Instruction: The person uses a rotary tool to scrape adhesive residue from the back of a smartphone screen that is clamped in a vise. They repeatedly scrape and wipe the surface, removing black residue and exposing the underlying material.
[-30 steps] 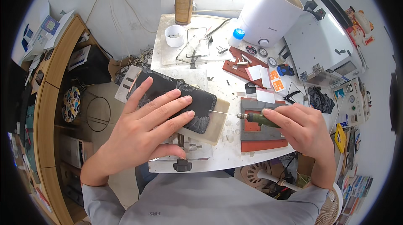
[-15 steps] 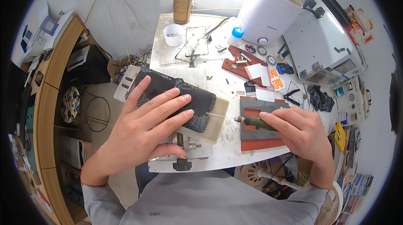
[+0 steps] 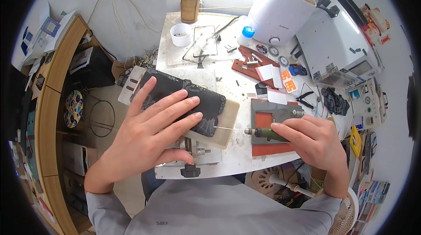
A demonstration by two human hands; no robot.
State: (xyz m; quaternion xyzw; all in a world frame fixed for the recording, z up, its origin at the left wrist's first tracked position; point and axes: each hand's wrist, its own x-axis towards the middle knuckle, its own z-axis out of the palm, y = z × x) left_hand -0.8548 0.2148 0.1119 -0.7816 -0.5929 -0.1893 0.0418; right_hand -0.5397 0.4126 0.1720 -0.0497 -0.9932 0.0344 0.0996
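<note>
Black cracked panel (image 3: 211,108), roughly rectangular, near the front-left corner of the white surface (image 3: 239,158). Pale slab (image 3: 229,125) shows under its right end; left end juts past the surface's left edge, as seen from here. Panel's long axis runs slantwise, from the left edge down toward the front edge.

Left hand (image 3: 147,136) is nearer: palm down over the panel, fingers spread across it, grip slack, clasping nothing. Right hand (image 3: 315,135), in from the right edge, has its grip clenched round a green-handled tool (image 3: 267,134). From that grip the panel lies straight to the left. Thin rod (image 3: 230,129) of the tool points left, almost level with the front edge; tip meets the panel's right short end, at the cracked patch. Contact or slight gap there: can't tell.

Writing: small dark lettering on the white appliance (image 3: 274,18) by the back edge, pale logo on the grey plate (image 3: 287,111) under the tool, dark letters on the grey shirt (image 3: 188,204), dense label on the brown spray can (image 3: 190,0) at the back-left corner, too small to read. None seen on the panel.
</note>
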